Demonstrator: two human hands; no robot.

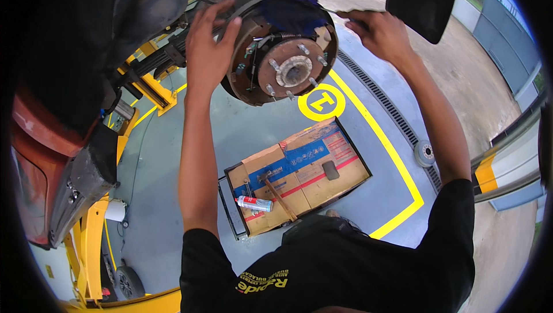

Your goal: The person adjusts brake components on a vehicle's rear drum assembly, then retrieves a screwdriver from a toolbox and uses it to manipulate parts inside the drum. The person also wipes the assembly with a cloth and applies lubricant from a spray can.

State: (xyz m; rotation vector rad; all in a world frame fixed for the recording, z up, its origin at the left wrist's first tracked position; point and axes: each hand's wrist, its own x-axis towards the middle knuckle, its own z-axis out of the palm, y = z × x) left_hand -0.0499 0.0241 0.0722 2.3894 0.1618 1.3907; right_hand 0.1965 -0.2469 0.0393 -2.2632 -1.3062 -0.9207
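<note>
A drum brake assembly with its drum off hangs ahead of me, its rusty wheel hub [291, 71] ringed by several studs. Brake shoes and springs show around it against the round backing plate [239, 76]. Over the top of the assembly drapes a dark blue cloth [294, 12]. My left hand [212, 39] is raised beside the plate's left edge, fingers apart and slightly blurred, holding nothing I can see. To the right of the cloth, my right hand [380, 31] is closed around a thin tool with a dark handle [356, 25]; its tip points toward the assembly, and its kind is unclear.
Below stands a cart topped with flattened cardboard [311, 183], carrying a hammer [279, 198], a spray can [254, 203] and a dark pad [330, 170]. A brake drum [424, 154] lies by the floor grate [380, 88]. Yellow lift parts [92, 244] rise at left; a dark mudflap [420, 2] hangs upper right.
</note>
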